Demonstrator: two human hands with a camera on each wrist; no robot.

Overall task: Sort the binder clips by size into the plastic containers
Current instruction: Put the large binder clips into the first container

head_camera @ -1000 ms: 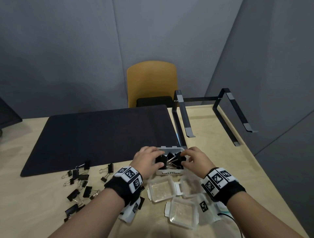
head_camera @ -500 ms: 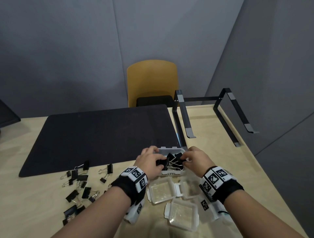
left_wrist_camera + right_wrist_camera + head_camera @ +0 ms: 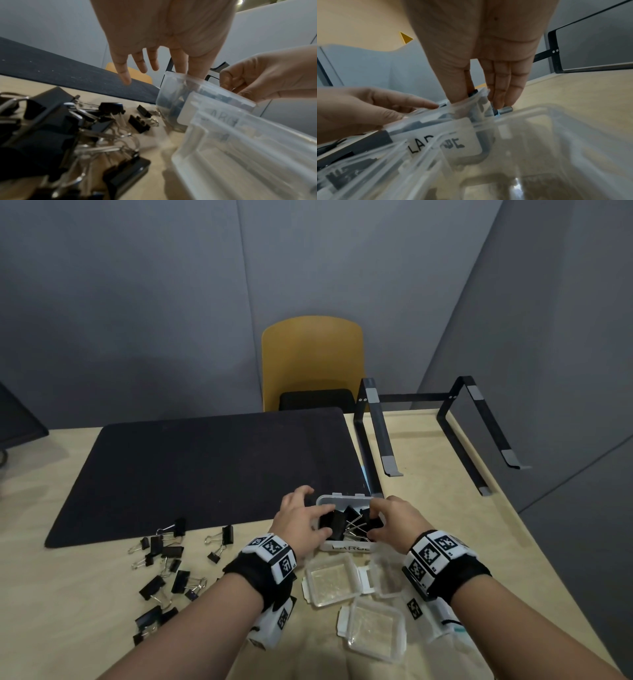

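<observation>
A clear plastic container (image 3: 328,498) labelled LARGE stands at the black mat's near right corner, with several large black binder clips (image 3: 352,513) in it. My left hand (image 3: 324,520) reaches in from the left, and its thumb and forefinger pinch one large clip (image 3: 331,525). From the right, my right hand (image 3: 374,520) pinches another large clip (image 3: 376,523). In the right wrist view the remaining fingers (image 3: 503,94) of that hand rest on the container's far rim. Several loose clips (image 3: 164,556) of mixed sizes lie on the table to the left.
Two empty open containers (image 3: 330,578) (image 3: 375,630) sit just in front of the LARGE one, and a third (image 3: 387,577) lies partly under my right wrist. A black metal stand (image 3: 376,433) is at the back right. A yellow chair (image 3: 311,354) faces the table.
Both hands stay at the LARGE container. The left hand has slid slightly right, further over the clips. The loose clips have not moved.
</observation>
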